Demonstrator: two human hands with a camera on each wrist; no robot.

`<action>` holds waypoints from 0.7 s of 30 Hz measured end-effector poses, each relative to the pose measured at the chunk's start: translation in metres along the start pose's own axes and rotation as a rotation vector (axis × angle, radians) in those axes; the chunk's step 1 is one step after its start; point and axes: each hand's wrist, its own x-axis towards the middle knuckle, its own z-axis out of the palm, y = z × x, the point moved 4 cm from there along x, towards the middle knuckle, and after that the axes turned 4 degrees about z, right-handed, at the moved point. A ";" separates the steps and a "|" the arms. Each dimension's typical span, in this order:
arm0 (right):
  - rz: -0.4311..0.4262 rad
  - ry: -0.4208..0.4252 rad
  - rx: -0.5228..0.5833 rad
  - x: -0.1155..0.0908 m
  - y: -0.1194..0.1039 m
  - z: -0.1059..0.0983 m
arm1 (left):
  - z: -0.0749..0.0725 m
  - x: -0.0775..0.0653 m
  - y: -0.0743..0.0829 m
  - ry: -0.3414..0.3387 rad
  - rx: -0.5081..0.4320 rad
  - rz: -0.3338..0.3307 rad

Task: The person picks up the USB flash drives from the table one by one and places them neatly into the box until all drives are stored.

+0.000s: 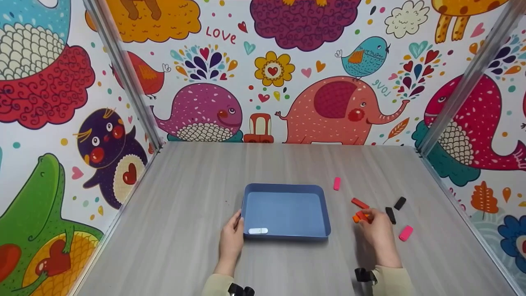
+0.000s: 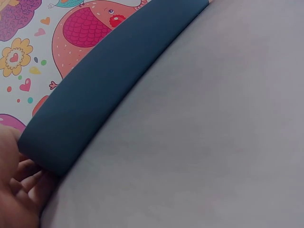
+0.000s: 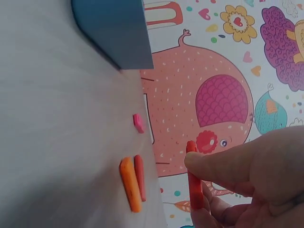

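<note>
Cartoon animals fill the printed walls around your grey desk. Your right hand pinches a red block between thumb and fingers, lifted off the desk to the right of the blue tray. Your left hand grips the left wall of that tray near its near corner. Just beyond your right fingers lie an orange block and a second red block, close together. To their right you have a black block and another black block, with a pink block nearer you. Another pink block lies farther back, near the tray's far right corner. Inside the tray, a white block rests by the near left corner. Cream sleeves cover your forearms.
</note>
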 end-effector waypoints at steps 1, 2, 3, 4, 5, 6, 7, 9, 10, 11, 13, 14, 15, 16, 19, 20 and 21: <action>-0.012 0.003 -0.001 0.000 -0.003 0.000 | 0.000 0.000 0.000 -0.001 -0.002 0.003; -0.023 0.007 -0.001 0.001 -0.005 0.001 | 0.000 0.000 0.000 -0.002 -0.006 0.003; -0.035 0.011 0.000 0.001 -0.008 0.001 | 0.000 0.000 0.000 -0.003 -0.010 0.004; -0.044 0.013 -0.001 0.002 -0.011 0.001 | 0.000 0.000 0.000 -0.003 -0.010 -0.002; -0.056 0.020 -0.001 0.002 -0.014 0.001 | 0.000 0.000 0.000 -0.004 -0.007 -0.003; -0.070 0.024 0.000 0.003 -0.017 0.002 | 0.000 0.000 0.000 -0.005 -0.005 -0.004; -0.081 0.027 0.001 0.003 -0.020 0.002 | 0.000 0.000 0.000 -0.006 -0.001 -0.005; -0.104 0.035 -0.001 0.004 -0.026 0.003 | 0.000 0.000 0.000 -0.009 0.003 -0.009; -0.110 0.036 -0.003 0.004 -0.030 0.004 | 0.000 0.000 -0.001 -0.010 0.005 -0.010; -0.116 0.034 -0.003 0.005 -0.033 0.005 | 0.000 0.000 -0.001 -0.011 0.008 -0.010; -0.123 0.022 -0.001 0.005 -0.041 0.007 | 0.000 0.000 -0.001 -0.012 0.011 -0.010; -0.127 0.021 0.000 0.005 -0.044 0.009 | 0.000 0.000 -0.001 -0.012 0.011 -0.010; -0.128 0.015 0.000 0.005 -0.047 0.010 | 0.000 0.000 -0.001 -0.011 0.012 -0.010; -0.128 0.008 0.002 0.005 -0.051 0.012 | 0.000 0.000 -0.001 -0.010 0.012 -0.010; -0.129 0.000 0.005 0.006 -0.060 0.017 | 0.000 0.000 0.000 -0.008 0.013 -0.007; -0.128 -0.001 0.005 0.006 -0.062 0.019 | 0.000 -0.001 0.000 -0.007 0.013 -0.006; -0.123 -0.007 0.003 0.006 -0.065 0.020 | 0.000 -0.001 0.000 -0.007 0.016 -0.007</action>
